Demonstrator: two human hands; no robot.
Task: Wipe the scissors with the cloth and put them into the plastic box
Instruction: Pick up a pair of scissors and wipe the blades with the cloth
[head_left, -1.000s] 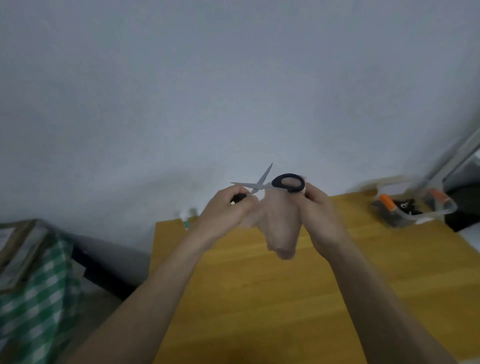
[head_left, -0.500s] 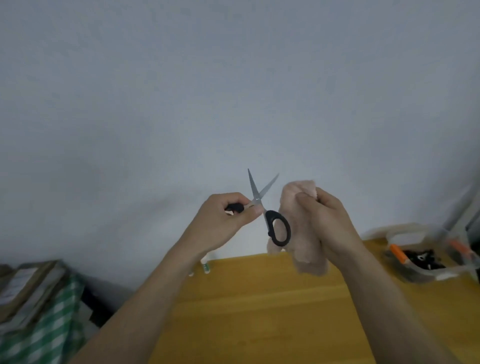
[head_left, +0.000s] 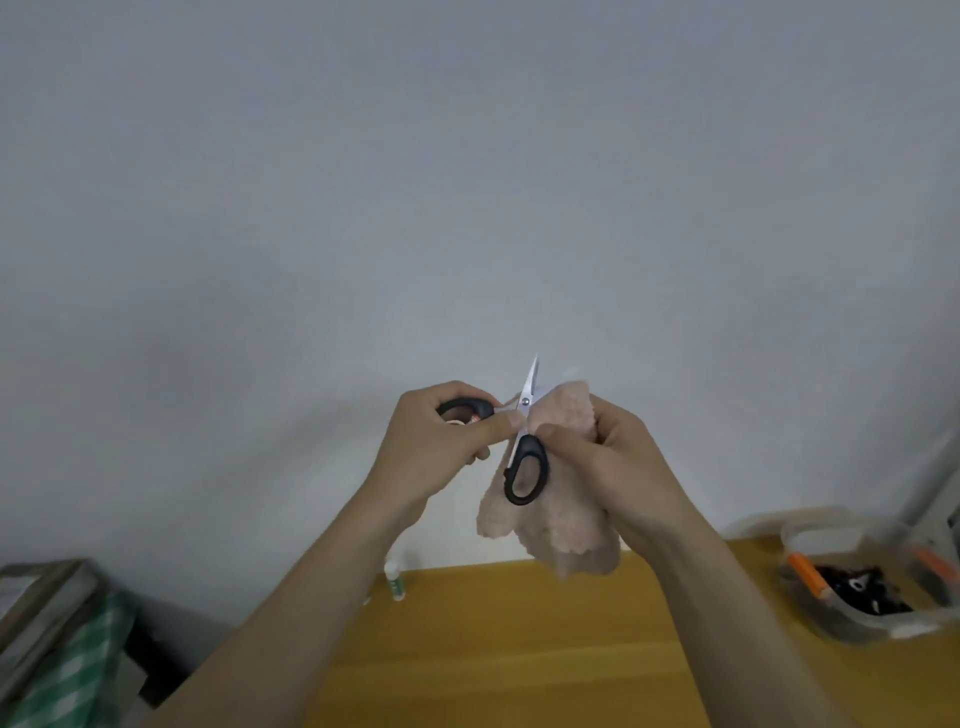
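Scissors (head_left: 524, 436): black handles, steel blades, held up in the air in front of the pale wall, above the far edge of the tabletop (head_left: 519, 649). Blades spread open; one blade points up and slightly right, its tip clear of everything, while the other runs into the cloth and is hidden there. One handle loop sits in my left hand (head_left: 441, 441), fingers and thumb curled round it, thumb tip pressed near the pivot. The second loop hangs free, lower down, in front of the cloth, with no finger through it. Cloth (head_left: 556, 499): pinkish, fluffy, bunched in my right hand (head_left: 623, 457), fingers curled into it, so that grip is clamped on the cloth; the top of the cloth lies against the scissors by the pivot, and its loose end dangles down to just above the tabletop. Box (head_left: 862, 597): clear plastic, lid off, standing on the tabletop at the far right, well apart from my hands; it holds dark items and something with an orange part, too blurred to name. Small bottle (head_left: 397, 582): white with green, upright at the back edge of the tabletop, below my left forearm. Green checked fabric (head_left: 67, 675): lower left, beside the tabletop, under flat stacked items.
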